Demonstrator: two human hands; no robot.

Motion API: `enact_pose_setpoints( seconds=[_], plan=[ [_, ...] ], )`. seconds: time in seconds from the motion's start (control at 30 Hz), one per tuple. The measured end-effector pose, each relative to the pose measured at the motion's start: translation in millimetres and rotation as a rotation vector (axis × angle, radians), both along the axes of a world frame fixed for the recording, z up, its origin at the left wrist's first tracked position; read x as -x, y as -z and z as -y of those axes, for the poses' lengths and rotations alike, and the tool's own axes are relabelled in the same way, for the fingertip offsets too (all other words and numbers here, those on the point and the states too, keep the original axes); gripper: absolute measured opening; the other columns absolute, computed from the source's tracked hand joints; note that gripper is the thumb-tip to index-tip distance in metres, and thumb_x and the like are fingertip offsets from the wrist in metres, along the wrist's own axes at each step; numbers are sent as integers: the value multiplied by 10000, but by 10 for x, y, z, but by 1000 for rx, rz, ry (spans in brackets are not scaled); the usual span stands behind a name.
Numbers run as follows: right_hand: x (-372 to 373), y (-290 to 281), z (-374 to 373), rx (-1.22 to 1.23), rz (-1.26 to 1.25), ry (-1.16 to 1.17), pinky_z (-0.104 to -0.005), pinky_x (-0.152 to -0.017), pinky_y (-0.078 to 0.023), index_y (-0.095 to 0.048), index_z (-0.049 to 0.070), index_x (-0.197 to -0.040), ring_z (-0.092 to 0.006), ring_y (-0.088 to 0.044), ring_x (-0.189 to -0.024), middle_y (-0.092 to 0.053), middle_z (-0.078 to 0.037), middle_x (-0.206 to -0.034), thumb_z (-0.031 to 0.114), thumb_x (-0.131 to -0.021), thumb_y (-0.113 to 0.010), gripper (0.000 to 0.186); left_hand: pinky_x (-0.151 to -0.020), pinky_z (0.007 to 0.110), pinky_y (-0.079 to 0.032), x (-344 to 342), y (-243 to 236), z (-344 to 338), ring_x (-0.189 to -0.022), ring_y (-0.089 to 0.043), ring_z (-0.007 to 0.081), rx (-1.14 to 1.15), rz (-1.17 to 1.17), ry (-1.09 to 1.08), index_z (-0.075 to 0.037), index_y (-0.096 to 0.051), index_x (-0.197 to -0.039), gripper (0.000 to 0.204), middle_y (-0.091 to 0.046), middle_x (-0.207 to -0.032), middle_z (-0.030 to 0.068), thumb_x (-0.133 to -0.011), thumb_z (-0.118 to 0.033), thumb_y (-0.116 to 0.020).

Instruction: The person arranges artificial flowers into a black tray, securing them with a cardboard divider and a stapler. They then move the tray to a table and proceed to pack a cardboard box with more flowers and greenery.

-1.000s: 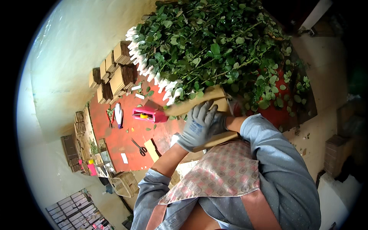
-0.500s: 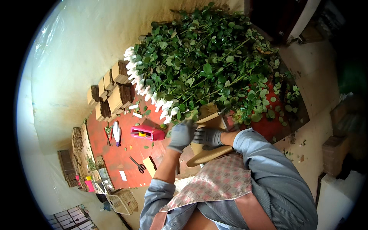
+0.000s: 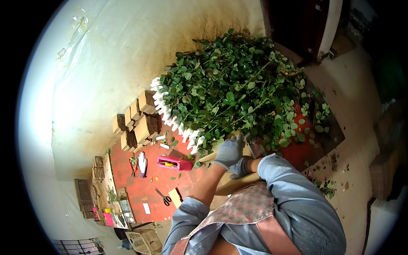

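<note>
Both hands wear grey gloves and are close together at the table's near edge. My left hand [image 3: 230,153] reaches over the upper part of a bent tan cardboard sheet [image 3: 233,185], its fingers curled at the sheet's far edge. Just below it, my right hand [image 3: 240,168] grips the same sheet, its fingers partly hidden by the left hand. The cardboard lies against my patterned apron [image 3: 244,203]. Whatever is inside the fold is hidden. Right beyond my hands lies a large heap of leafy green stems [image 3: 238,89], their left ends in white wraps [image 3: 172,121].
On the red table [image 3: 144,182] are a pink tape dispenser [image 3: 180,165], black scissors [image 3: 163,196], a white glove [image 3: 142,163], red-handled pruners [image 3: 133,165] and a small cardboard piece [image 3: 175,197]. Stacks of folded cardboard [image 3: 146,127] stand by the wall. A plastic crate [image 3: 145,241] sits lower left.
My left hand has moved right and away from me along the cardboard, partly covering my right hand. The view has shifted, so the table things appear lower and further right.
</note>
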State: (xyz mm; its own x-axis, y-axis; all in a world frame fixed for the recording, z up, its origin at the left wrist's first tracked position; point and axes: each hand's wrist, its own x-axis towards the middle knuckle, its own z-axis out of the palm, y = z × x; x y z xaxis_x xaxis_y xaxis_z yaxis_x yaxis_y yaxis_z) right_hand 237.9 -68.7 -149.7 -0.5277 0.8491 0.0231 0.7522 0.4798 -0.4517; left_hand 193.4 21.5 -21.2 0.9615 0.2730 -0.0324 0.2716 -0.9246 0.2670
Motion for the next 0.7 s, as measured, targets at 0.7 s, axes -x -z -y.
enact_pose_setpoints(
  seconds=[0.7],
  plan=[
    [49,271,-131,-199,75,-97,-504,-1212,-269,-477,40,-1477,-354,-355,-1482,-373,-194,-1607,474,-899,-607,735,-1028,575,-397,1157,-212,-213,-1206,-549,408,-231,124,-379,-43,-537,-1366,620,-596,-1281,213,-886,-393,-713]
  ],
)
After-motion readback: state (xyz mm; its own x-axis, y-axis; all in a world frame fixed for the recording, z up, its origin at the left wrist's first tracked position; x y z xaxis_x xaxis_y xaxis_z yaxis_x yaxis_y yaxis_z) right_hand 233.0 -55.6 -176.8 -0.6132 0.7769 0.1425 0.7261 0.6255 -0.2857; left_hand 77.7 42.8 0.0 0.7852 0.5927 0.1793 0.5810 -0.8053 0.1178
